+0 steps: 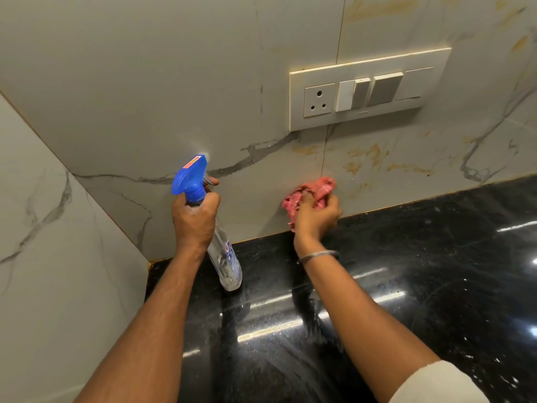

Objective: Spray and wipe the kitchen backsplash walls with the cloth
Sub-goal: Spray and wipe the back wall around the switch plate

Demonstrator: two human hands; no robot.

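Left hand (194, 219) first: it's wrapped tight round the neck of the spray bottle (228, 258), and one finger is hooked over the clear trigger. The bottle is held tilted, with the blue head up at 12 o'clock from the hand and the clear body trailing off to about 5 o'clock. Whether its base touches the countertop (421, 251) can't be told from here. A faint puff of mist (200, 144) can be made out right at the nozzle, against the backsplash (162, 82).

Right hand (318, 218): the fingers are curled round a bunched-up pink cloth (306, 191), which is pressed to the backsplash low down, just above the counter edge. Most of the cloth is left poking out at 11 to 12 o'clock from the knuckles. A thin metal bangle (318, 255) is worn on that wrist at 6 o'clock, and a bit of white sleeve (441, 385) is seen way down at 5 o'clock.

Further out, a cream switch plate (369, 61) is mounted at roughly 1 o'clock from the cloth, with a three-pin socket at its left end and rocker switches beside it. Yellowish smears are spread over the tile between the plate and the counter, mixed with grey veining. A second marble-look wall (58, 257) is met at 9 o'clock of the left hand. The countertop is black and glossy, and light streaks are reflected in it.
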